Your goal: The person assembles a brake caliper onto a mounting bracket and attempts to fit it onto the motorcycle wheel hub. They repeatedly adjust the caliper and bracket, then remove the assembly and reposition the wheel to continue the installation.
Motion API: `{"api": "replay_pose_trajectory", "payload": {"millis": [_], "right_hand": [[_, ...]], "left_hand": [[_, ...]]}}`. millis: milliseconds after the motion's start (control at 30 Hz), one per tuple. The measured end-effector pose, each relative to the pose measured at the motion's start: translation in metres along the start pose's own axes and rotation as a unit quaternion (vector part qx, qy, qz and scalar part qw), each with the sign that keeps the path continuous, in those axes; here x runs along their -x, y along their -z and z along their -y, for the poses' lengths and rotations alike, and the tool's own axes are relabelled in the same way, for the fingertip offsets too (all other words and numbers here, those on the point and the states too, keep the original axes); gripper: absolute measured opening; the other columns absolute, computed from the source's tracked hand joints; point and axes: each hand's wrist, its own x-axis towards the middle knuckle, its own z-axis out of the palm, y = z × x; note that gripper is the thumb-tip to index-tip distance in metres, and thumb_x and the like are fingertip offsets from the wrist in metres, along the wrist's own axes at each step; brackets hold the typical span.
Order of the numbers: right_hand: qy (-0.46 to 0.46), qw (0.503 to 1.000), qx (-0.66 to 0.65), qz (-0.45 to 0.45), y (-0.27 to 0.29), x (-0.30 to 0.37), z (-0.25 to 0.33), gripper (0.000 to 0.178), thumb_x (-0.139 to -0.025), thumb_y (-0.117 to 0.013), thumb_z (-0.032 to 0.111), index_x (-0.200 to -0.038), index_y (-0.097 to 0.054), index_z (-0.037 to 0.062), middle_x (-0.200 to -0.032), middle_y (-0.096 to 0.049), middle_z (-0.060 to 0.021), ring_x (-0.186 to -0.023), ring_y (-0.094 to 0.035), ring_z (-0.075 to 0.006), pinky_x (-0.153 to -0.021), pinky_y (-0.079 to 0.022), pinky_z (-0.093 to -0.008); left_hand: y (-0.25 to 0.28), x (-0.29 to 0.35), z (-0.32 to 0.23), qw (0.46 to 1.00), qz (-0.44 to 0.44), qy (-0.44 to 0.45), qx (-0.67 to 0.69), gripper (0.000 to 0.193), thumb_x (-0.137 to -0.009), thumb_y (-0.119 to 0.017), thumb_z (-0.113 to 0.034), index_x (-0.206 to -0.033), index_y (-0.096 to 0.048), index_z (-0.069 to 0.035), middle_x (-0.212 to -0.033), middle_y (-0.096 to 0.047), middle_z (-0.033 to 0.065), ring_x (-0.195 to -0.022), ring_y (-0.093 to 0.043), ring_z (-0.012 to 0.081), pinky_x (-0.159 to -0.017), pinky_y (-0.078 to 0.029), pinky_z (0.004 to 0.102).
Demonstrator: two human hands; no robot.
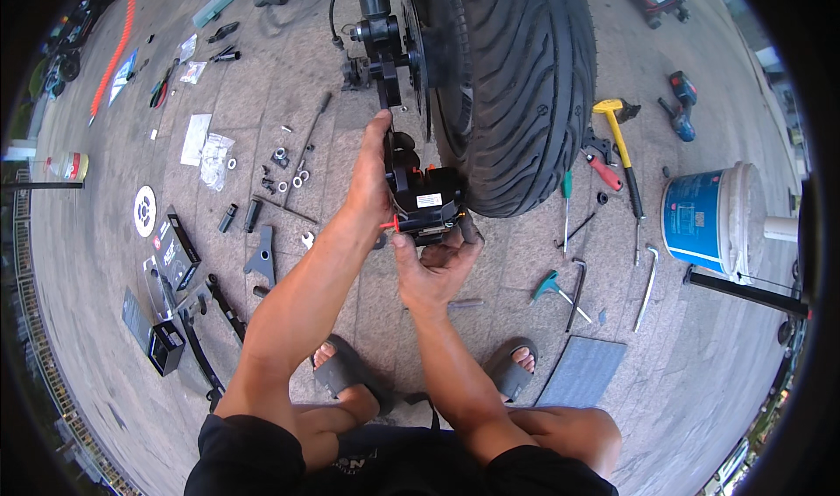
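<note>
A black brake caliper [427, 202] with a small white label and red details is between my hands, just below the wheel's brake disc [415, 63]. My left hand [374, 177] wraps its left side, the thumb or a finger reaching up along a black bracket. From below, my right hand [440, 273] grips the caliper's lower end, with darkened fingertips curled round it. The big black tyre [525, 94] stands upright to the right of the caliper. Above is the black fork leg [376, 24]. Whether the caliper touches its mount cannot be made out.
Sockets, washers [300, 179] and a long ratchet lie left on the paving. At right are a yellow hammer [619, 137], screwdrivers, a green T-handle wrench [549, 288], a cordless driver [682, 107] and a blue bucket [700, 220]. Opened boxes [175, 251] lie lower left.
</note>
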Motion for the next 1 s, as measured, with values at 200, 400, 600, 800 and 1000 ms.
{"api": "replay_pose_trajectory", "payload": {"millis": [200,400,600,800,1000], "right_hand": [[0.000,1.000,-0.002,0.001,0.001,0.001,-0.002,0.079,-0.071,-0.079,0.001,-0.130,-0.027,-0.0023,-0.126,-0.044,-0.0195,-0.113,-0.050,-0.0241,-0.097,-0.042,-0.0364],[0.024,0.999,0.029,0.001,0.001,0.001,-0.007,0.079,-0.075,-0.079,0.005,-0.132,-0.024,0.0029,-0.117,-0.052,-0.0174,-0.103,-0.055,-0.0200,-0.088,-0.046,-0.0320],[-0.012,0.999,0.033,0.001,0.002,0.000,-0.001,0.079,-0.075,-0.079,0.006,-0.132,-0.023,0.0022,-0.116,-0.052,-0.0185,-0.100,-0.056,-0.0203,-0.084,-0.048,-0.0307],[-0.046,0.997,0.063,-0.014,-0.004,-0.002,0.008,0.078,-0.076,-0.078,0.008,-0.133,-0.024,0.0007,-0.117,-0.053,-0.0178,-0.101,-0.056,-0.0192,-0.086,-0.046,-0.0305],[-0.058,0.994,0.057,-0.079,-0.017,-0.006,-0.002,0.076,-0.076,-0.078,0.008,-0.132,-0.028,0.0023,-0.112,-0.056,-0.0168,-0.095,-0.059,-0.0186,-0.081,-0.048,-0.0283]], "left_hand": [[-0.010,0.005,-0.002,0.999,-0.045,-0.010,0.002,0.047,-0.082,-0.059,-0.057,-0.075,-0.053,-0.011,-0.059,-0.049,0.0034,-0.050,-0.046,0.0157,-0.047,-0.041,0.0297],[-0.007,0.009,-0.007,0.999,-0.033,0.009,0.007,0.048,-0.080,-0.064,-0.054,-0.079,-0.057,-0.007,-0.067,-0.054,0.0064,-0.060,-0.056,0.0181,-0.056,-0.050,0.0297],[-0.013,0.007,-0.012,0.996,-0.061,0.060,0.008,0.046,-0.085,-0.058,-0.055,-0.077,-0.050,-0.010,-0.063,-0.046,0.0036,-0.055,-0.048,0.0171,-0.052,-0.044,0.0313],[-0.007,0.011,-0.008,0.992,-0.033,0.036,0.114,0.043,-0.083,-0.057,-0.051,-0.073,-0.046,-0.011,-0.064,-0.046,0.0038,-0.056,-0.049,0.0194,-0.051,-0.045,0.0348],[0.046,0.010,-0.022,0.999,0.000,0.001,0.054,0.043,-0.079,-0.057,-0.057,-0.070,-0.049,-0.016,-0.064,-0.053,0.0043,-0.063,-0.056,0.0215,-0.059,-0.045,0.0329]]}}
